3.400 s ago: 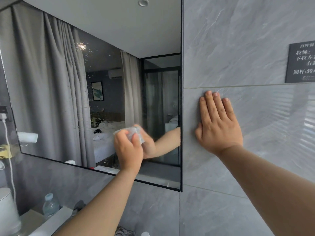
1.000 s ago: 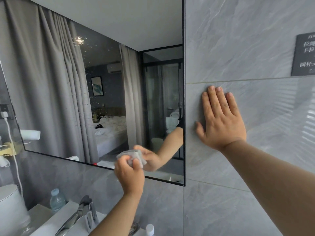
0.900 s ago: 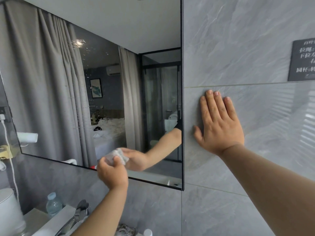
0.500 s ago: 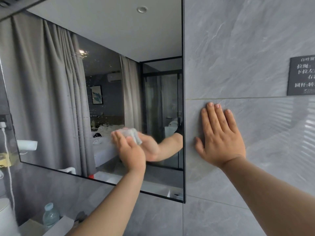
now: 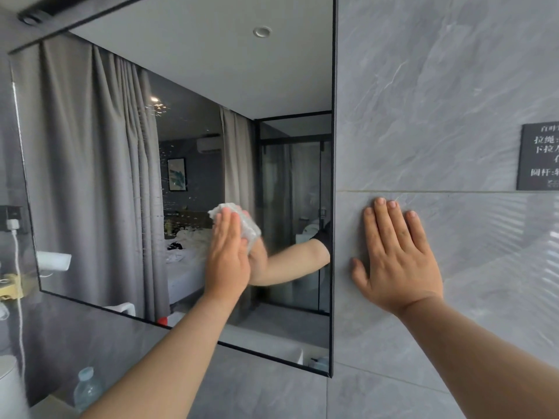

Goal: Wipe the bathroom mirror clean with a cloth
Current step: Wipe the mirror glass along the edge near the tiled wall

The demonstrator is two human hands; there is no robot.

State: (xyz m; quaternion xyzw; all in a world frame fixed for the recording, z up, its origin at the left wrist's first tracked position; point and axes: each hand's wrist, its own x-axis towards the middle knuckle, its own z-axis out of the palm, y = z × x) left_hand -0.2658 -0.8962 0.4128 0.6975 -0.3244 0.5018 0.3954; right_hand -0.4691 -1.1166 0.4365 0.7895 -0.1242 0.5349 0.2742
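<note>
The left hand (image 5: 227,261) presses a crumpled white cloth (image 5: 242,220) flat against the glass with straight fingers; nothing curls round the wad, so this grip is a released, open-palmed push, not a clench. The cloth sits under the fingertips on the lower right part of the large black-framed wall mirror (image 5: 187,86), part of it showing past the fingers. With only pressure holding it, the wad could slide out and drop toward the table below if the stroke speeds up or the palm lifts. The right hand (image 5: 396,255) lies flat and open on the grey marbled wall tile (image 5: 438,86) just beside the mirror's right edge, bracing the reach; a glossy tile could let it slip. A band of pale specks (image 5: 160,164) remains on the glass to the left of the cloth, so strokes kept to this corner would likely miss it. A clear plastic water bottle (image 5: 86,388) stands below and could be knocked.
</note>
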